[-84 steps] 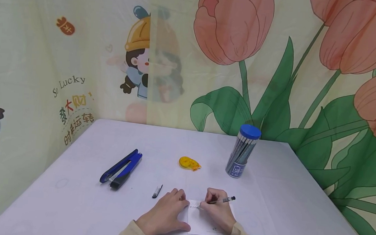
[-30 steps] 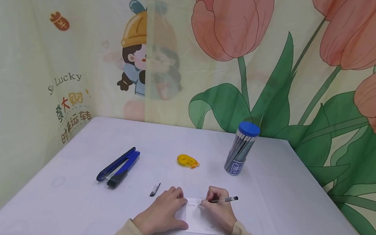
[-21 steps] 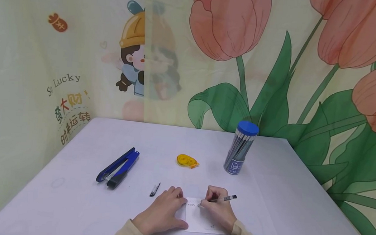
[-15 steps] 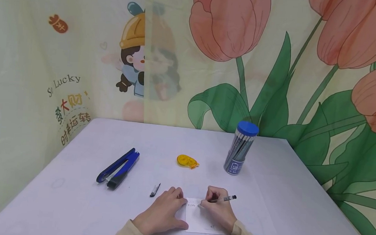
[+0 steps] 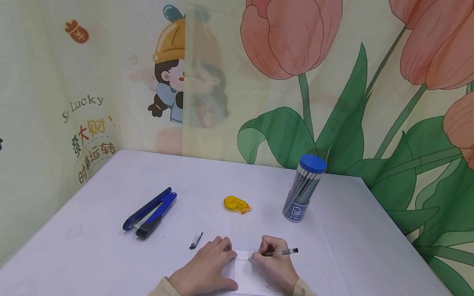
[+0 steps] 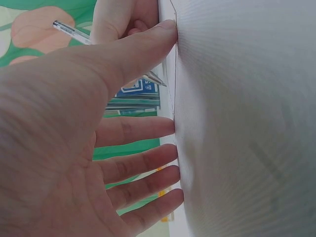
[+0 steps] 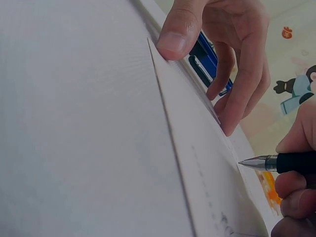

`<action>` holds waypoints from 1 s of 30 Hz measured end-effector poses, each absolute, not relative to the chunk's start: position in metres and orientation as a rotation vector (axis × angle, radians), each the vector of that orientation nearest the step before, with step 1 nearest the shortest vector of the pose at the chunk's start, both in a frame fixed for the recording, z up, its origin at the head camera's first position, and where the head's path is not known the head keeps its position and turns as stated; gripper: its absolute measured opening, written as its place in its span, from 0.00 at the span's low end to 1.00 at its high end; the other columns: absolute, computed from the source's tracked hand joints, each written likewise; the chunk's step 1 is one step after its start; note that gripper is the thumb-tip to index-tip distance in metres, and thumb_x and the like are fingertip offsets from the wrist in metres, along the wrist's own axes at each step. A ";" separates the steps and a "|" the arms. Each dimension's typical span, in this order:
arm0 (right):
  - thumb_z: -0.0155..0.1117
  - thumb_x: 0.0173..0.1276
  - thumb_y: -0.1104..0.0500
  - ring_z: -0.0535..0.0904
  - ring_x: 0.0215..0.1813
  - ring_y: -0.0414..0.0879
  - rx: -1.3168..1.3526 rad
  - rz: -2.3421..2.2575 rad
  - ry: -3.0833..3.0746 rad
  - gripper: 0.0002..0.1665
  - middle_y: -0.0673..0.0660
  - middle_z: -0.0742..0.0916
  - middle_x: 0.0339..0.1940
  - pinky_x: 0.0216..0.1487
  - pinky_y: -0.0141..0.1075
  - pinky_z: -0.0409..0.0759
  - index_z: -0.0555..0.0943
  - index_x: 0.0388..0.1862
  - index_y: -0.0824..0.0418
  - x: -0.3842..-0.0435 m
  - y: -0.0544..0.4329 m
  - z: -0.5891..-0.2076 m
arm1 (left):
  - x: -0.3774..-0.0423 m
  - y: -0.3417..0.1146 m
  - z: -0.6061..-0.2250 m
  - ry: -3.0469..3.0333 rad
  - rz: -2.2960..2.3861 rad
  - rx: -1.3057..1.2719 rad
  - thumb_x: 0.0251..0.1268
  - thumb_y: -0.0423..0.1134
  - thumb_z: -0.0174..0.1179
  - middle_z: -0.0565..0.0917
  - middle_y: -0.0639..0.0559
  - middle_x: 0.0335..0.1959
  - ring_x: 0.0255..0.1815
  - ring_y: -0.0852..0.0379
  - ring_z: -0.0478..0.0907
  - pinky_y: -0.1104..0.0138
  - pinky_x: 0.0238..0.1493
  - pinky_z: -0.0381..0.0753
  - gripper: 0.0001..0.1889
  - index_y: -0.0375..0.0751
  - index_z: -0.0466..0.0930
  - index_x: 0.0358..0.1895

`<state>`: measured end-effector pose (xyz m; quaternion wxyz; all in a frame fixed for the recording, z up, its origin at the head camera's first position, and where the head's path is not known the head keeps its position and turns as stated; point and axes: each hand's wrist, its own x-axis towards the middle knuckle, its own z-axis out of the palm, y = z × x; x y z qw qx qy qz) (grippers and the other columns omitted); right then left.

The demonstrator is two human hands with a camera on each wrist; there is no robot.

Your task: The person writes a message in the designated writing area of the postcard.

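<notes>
- The right hand (image 5: 276, 264) pinched a pen (image 5: 289, 251), its tip at the eleven o'clock part of the white paper (image 5: 249, 280).
- The left hand (image 5: 208, 266), fingers spread, touched the paper at nine o'clock.
- A small pen cap (image 5: 196, 241) lay at the left hand's eleven.
- From the paper, a blue stapler (image 5: 157, 215) lay at ten, yellow correction tape (image 5: 235, 204) at eleven; a pencil jar (image 5: 304, 188) stood at one.

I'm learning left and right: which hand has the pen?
The right hand grips the pen over the white paper; the left hand has no pen and rests at the paper's edge.
</notes>
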<state>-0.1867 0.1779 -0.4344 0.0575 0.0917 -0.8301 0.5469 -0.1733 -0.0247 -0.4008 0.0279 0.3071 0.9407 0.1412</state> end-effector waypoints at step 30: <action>0.64 0.46 0.75 0.71 0.24 0.37 0.310 1.669 -2.516 0.12 0.52 0.79 0.19 0.29 0.26 0.68 0.70 0.17 0.67 -0.185 0.179 -0.434 | -0.173 -0.026 -0.401 2.921 0.425 0.978 0.43 0.63 0.71 0.74 0.56 0.40 0.39 0.60 0.65 0.68 0.42 0.72 0.32 0.43 0.85 0.49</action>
